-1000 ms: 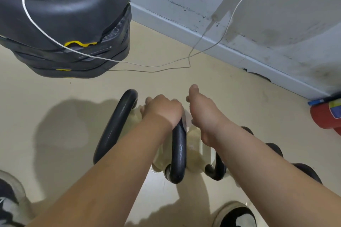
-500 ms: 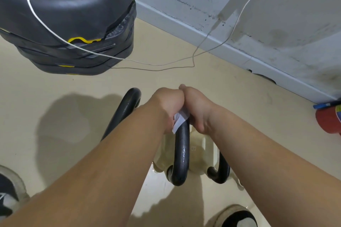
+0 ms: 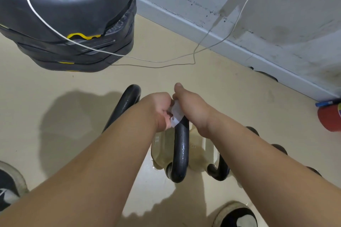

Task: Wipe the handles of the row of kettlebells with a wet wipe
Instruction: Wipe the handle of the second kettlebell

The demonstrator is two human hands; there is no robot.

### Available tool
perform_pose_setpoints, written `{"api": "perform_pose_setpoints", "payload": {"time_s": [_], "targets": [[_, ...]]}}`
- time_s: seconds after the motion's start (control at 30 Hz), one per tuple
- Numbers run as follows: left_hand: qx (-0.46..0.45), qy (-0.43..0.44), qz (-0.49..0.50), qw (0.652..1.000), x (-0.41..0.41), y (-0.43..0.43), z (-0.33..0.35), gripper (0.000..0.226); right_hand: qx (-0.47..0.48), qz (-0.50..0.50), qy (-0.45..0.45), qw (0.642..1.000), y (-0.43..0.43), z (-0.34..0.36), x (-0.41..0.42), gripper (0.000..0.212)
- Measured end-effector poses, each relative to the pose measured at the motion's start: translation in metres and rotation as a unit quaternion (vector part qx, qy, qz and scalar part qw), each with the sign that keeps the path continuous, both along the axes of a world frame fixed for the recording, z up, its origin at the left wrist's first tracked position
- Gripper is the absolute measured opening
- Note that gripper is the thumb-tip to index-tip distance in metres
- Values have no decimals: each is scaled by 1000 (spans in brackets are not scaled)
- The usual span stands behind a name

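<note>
Both our hands meet at the top of the glossy black loop handle (image 3: 181,153) of a cream-coloured kettlebell (image 3: 199,153), which stands on the beige floor (image 3: 221,88) just in front of us. The white wet wipe (image 3: 176,116) is bunched between them, draped over the handle's crown. Our left hand (image 3: 158,110) is curled tight and pinches the wipe's near edge, likely to stop it slipping. Our right hand (image 3: 191,108) arches over wipe and handle with its fingers hidden on the far side, so we judge it clamps the cloth for rubbing. Another black handle (image 3: 127,101) rises just to the left. More dark handles (image 3: 219,169) line up to the right, probably next.
</note>
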State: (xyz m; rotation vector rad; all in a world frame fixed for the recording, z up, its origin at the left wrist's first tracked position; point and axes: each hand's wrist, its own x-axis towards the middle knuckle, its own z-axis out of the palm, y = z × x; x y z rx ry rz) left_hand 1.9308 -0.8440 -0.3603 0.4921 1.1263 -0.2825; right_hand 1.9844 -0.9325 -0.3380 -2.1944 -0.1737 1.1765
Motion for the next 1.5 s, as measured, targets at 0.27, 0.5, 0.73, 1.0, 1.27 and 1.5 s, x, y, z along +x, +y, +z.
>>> {"api": "perform_pose_setpoints", "payload": {"time_s": [0.27,0.5,0.73,1.0,1.27,1.5], "targets": [[377,-59,-229,896,-3,-20,25,20,68,-134,22,988,-13,11,-22,54],[555,-107,-197,801,-47,-61,11,25,126,-220,-3,967,-37,27,-55,50],[66,-252,53,964,-105,-95,19,47,138,-295,-82,942,-68,18,-114,39],[129,-201,12,971,-110,-88,20,42,74,-225,-132,962,-58,23,-130,53],[401,-137,-180,888,-51,-56,-3,53,84,-178,-37,980,-27,28,-65,47],[349,-41,-235,906,-21,-28,9,44,82,-248,69,963,-9,21,-26,57]]}}
